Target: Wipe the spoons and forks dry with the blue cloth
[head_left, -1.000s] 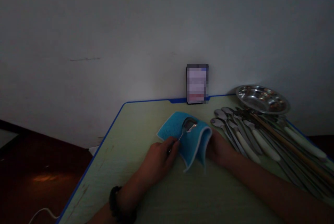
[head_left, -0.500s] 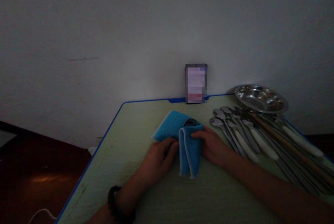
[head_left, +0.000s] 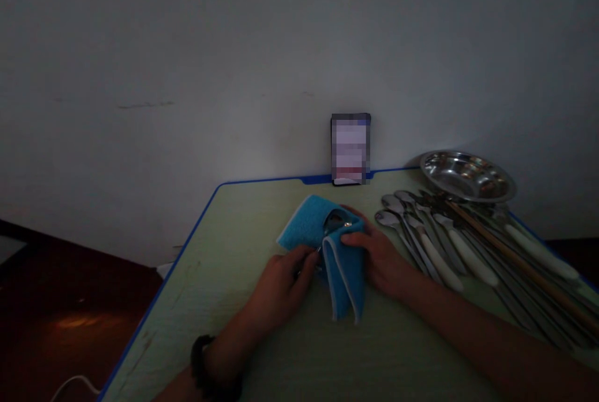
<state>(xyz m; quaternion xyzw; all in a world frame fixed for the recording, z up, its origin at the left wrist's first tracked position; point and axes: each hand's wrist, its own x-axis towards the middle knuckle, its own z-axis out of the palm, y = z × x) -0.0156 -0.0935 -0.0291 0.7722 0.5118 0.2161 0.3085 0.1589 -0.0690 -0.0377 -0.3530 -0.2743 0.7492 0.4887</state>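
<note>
A blue cloth (head_left: 304,222) with pale edging is folded over the shiny rounded head of a metal spoon (head_left: 334,223). My right hand (head_left: 382,258) grips the cloth from the right, thumb in front and the other fingers mostly hidden behind it. On the left, my left hand (head_left: 284,280) is closed on the spoon's thin handle, a bit of which shows by the fingertips. Much of the spoon is covered by cloth and fingers. Two cloth ends hang down between the hands, over the table.
Several spoons, forks (head_left: 418,224) and other utensils lie in a pile on the right of the table (head_left: 196,289). Behind them a steel bowl (head_left: 468,177) sits near the wall. A phone (head_left: 350,149) leans upright at the back edge.
The cloth has opened up at its fold, so more of the spoon's head now shows. Its hanging ends have swung slightly right and spread apart. Both hands keep their hold.
</note>
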